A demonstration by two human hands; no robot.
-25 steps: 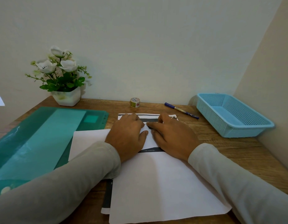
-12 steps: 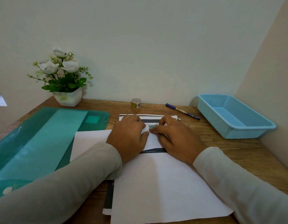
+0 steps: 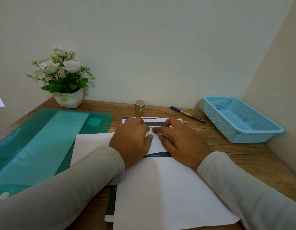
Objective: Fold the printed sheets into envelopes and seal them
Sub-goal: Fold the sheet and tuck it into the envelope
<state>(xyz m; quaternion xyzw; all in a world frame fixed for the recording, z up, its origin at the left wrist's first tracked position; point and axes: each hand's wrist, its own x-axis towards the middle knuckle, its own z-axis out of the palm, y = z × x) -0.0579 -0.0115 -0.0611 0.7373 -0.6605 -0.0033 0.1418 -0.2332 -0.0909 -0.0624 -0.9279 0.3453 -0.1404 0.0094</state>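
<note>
A white printed sheet (image 3: pixel 168 193) with dark bands lies on the wooden desk, its far part folded into flaps. My left hand (image 3: pixel 132 140) presses flat on the left flap. My right hand (image 3: pixel 178 138) presses on the right flap, its forefinger pointing left along the fold and nearly meeting my left hand at the centre. A small strip of the folded paper (image 3: pixel 154 143) shows between the two hands. A second white sheet (image 3: pixel 92 143) lies underneath to the left. A small roll of patterned tape (image 3: pixel 139 105) stands beyond the sheet near the wall.
A green plastic folder (image 3: pixel 44 143) covers the desk's left side. A potted white flower (image 3: pixel 66 80) stands at the back left. A blue pen (image 3: pixel 188 114) lies at the back right, beside a light blue plastic basket (image 3: pixel 240 120) against the right wall.
Both hands stay on the folded flaps with only slight finger shifts; my right forefinger has slid a little left along the fold. The view has tilted slightly.
</note>
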